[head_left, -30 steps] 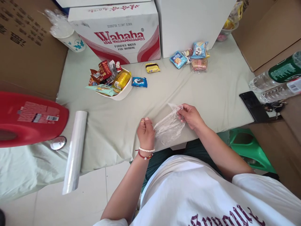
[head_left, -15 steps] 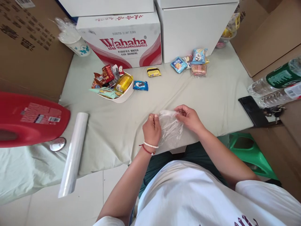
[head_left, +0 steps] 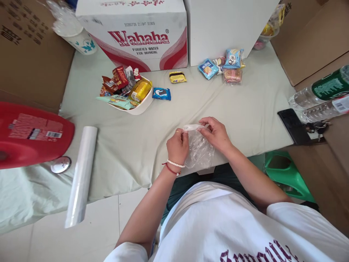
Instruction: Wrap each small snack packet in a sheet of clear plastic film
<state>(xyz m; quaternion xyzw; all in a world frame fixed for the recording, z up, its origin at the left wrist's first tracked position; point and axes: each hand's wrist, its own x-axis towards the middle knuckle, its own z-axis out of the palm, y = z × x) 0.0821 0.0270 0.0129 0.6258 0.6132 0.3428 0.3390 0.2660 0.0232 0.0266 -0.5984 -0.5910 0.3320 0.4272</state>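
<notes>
A clear, crumpled plastic bag hangs between my hands at the table's front edge. My left hand pinches one end of its gathered whitish rim, thumb against bent fingers. At the other end of that rim, my right hand grips the film between thumb and fingers. Beyond the hands lie a blue snack packet and a yellow snack packet. To their left stands a white bowl heaped with several wrapped snacks.
A roll of clear plastic film overhangs the front edge at left, beside a red jug. Several snacks lie against the white box. A phone, keys and bottles are at right. A Wahaha carton stands behind.
My right hand has shifted slightly left along the bag's rim, closer to my left hand. The bag's rim now looks more gathered into a band. The camera view has shifted slightly.
</notes>
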